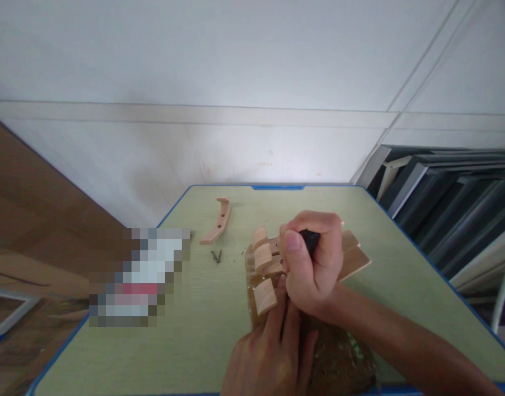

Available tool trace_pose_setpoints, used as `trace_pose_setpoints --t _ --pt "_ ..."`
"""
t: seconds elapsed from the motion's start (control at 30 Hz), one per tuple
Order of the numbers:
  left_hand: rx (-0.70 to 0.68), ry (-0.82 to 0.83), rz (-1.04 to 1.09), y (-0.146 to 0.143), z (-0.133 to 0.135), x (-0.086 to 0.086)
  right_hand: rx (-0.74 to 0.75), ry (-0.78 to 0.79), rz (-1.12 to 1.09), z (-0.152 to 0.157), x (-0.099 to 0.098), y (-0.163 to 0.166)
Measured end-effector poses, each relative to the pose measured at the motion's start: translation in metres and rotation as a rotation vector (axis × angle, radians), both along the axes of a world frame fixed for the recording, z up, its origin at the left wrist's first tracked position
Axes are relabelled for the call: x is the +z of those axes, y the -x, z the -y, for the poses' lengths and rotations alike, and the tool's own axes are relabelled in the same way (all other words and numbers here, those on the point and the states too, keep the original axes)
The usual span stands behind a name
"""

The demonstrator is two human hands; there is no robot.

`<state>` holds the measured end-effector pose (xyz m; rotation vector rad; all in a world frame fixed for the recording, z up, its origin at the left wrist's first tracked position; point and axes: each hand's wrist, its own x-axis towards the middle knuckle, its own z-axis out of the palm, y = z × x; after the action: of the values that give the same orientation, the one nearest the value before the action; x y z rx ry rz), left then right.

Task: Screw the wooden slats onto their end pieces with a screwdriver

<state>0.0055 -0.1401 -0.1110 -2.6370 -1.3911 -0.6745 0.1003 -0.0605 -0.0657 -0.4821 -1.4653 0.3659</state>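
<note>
My right hand (312, 264) is a closed fist around a black tool handle (309, 240), held over a small wooden assembly (264, 267) of curved light-wood pieces in the middle of the table. My left hand (269, 352) comes in from the bottom edge with its fingers stretched flat and pressed against the assembly's near side. The tool's tip is hidden behind my right hand. Flat wooden slats (353, 258) stick out to the right of the fist.
A loose curved wooden piece with holes (217, 221) lies at the far left of the pale green table (174, 352). Two dark screws (217, 256) lie near it. A transparent plastic bag (339, 357) sits under my forearm. Dark frames (450, 198) lean at right.
</note>
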Motion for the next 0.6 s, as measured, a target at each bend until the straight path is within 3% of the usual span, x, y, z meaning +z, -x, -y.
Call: trace_pose_setpoints --t 0.6 --pt "-0.023 -0.056 0.018 0.0031 -0.0028 -0.0004 -0.009 0.035 -0.009 -0.0017 -0.0041 0.0013"
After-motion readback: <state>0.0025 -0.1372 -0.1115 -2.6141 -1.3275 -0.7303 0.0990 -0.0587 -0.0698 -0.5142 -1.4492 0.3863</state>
